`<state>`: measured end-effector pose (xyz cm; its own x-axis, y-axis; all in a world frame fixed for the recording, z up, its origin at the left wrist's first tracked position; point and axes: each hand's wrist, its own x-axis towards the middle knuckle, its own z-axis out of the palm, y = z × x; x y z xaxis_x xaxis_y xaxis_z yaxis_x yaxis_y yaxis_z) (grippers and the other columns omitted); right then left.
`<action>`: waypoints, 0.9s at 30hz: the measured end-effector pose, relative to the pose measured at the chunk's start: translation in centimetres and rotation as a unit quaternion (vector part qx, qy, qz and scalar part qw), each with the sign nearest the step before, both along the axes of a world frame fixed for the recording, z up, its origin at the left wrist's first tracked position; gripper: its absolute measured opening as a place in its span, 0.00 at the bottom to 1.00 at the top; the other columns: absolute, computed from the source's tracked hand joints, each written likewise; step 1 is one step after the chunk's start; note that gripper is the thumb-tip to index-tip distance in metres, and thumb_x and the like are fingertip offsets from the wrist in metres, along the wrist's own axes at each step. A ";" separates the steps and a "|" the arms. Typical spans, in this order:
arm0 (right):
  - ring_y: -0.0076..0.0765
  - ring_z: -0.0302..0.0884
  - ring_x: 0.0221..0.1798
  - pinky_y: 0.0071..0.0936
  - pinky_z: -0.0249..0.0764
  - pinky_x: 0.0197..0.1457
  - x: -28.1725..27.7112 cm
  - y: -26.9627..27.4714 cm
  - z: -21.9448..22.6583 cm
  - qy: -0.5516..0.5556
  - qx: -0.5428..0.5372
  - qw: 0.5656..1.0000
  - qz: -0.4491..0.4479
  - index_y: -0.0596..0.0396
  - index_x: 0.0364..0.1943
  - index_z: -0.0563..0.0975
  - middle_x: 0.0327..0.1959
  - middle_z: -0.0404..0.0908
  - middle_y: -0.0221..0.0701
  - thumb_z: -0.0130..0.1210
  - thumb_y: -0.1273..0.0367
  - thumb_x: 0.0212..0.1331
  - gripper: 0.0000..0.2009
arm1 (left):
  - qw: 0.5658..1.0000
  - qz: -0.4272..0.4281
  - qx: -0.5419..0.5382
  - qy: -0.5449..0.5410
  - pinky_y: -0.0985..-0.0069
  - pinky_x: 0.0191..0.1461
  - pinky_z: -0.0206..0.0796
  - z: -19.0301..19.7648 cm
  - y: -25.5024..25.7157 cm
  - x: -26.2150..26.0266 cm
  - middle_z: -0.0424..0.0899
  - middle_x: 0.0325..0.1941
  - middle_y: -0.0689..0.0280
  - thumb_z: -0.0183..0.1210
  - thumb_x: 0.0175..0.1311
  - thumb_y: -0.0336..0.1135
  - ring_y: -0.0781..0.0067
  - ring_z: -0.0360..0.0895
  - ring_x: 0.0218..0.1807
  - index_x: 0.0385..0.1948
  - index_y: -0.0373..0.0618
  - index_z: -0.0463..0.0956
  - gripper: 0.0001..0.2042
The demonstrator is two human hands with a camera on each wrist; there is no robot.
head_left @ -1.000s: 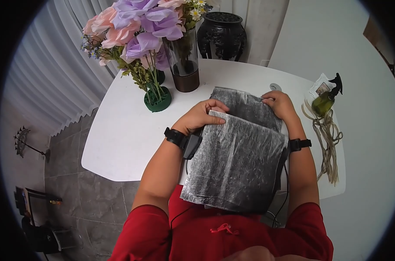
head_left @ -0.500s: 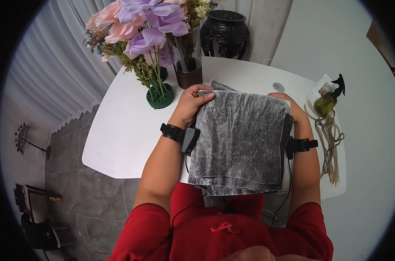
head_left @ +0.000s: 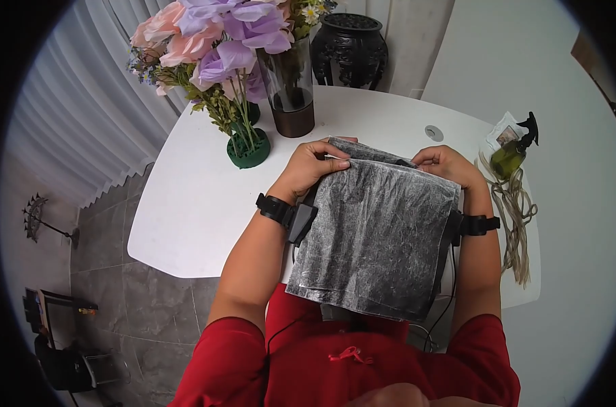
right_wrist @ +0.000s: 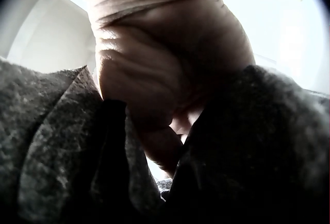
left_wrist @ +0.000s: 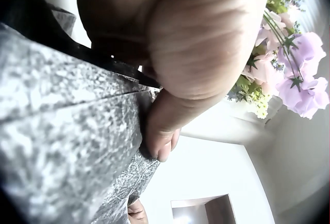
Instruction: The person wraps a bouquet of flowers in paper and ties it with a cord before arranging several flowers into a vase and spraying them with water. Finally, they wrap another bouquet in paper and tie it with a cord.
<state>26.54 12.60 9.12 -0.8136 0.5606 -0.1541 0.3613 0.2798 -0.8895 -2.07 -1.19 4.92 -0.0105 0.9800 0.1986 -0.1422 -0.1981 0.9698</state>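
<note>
A stack of thin black sheets with a mottled white, fibrous surface hangs over the table's front edge toward the lap. My left hand pinches the top left corner of the front sheets, thumb in front and fingers behind. In the left wrist view that thumb lies against the sheets' upper edge. Behind the front sheets a rear sheet of the same kind shows as a narrow strip. My right hand pinches at its right end with curled fingers. In the right wrist view, dark sheet edges stand on both sides of this hand.
Flowers in a green base and a glass vase stand at the back left of the white table. On the right lie a green pump bottle, a small white frame and a bundle of beige cords.
The front sheets swung up over the rear sheet, then came down a little, so a strip of it shows again. My right hand has come out from behind the stack.
</note>
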 end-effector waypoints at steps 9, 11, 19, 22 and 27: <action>0.20 0.78 0.37 0.18 0.74 0.45 -0.6 -0.8 0.9 -0.028 0.058 0.998 -0.002 0.61 0.39 0.80 0.34 0.83 0.29 0.56 0.76 0.57 0.07 | 0.997 0.064 -0.032 0.002 0.78 0.53 0.68 0.3 -0.1 -0.1 0.82 0.46 0.57 0.64 0.51 0.21 0.72 0.78 0.45 0.29 0.37 0.81 0.04; 0.20 0.78 0.36 0.18 0.74 0.45 -0.7 -1.3 1.2 -0.041 0.040 0.998 -0.018 0.61 0.39 0.80 0.34 0.83 0.28 0.56 0.75 0.57 0.07 | 0.997 0.077 -0.030 0.010 0.78 0.50 0.70 0.4 -0.1 0.1 0.83 0.43 0.59 0.64 0.52 0.22 0.73 0.79 0.43 0.28 0.37 0.81 0.03; 0.20 0.77 0.36 0.19 0.73 0.44 -0.5 -0.9 1.2 -0.038 0.052 0.998 0.006 0.59 0.39 0.80 0.34 0.83 0.27 0.59 0.77 0.50 0.11 | 0.995 0.088 0.041 0.003 0.77 0.52 0.70 0.1 0.2 -0.3 0.82 0.43 0.57 0.62 0.53 0.19 0.71 0.79 0.45 0.31 0.37 0.79 0.05; 0.18 0.77 0.35 0.17 0.73 0.43 -0.6 -0.9 1.2 -0.029 0.063 0.998 0.006 0.59 0.38 0.81 0.33 0.82 0.26 0.58 0.77 0.50 0.10 | 0.994 0.086 0.059 0.015 0.79 0.50 0.70 -0.3 0.4 -0.3 0.83 0.40 0.60 0.63 0.53 0.20 0.74 0.79 0.43 0.32 0.37 0.79 0.06; 0.18 0.77 0.35 0.16 0.73 0.43 -0.5 -1.0 1.4 0.021 0.000 1.000 -0.006 0.60 0.39 0.80 0.33 0.83 0.27 0.58 0.76 0.52 0.09 | 0.990 0.135 0.044 0.017 0.82 0.46 0.70 -0.5 0.2 -0.2 0.83 0.34 0.65 0.66 0.51 0.25 0.78 0.78 0.38 0.31 0.39 0.81 0.07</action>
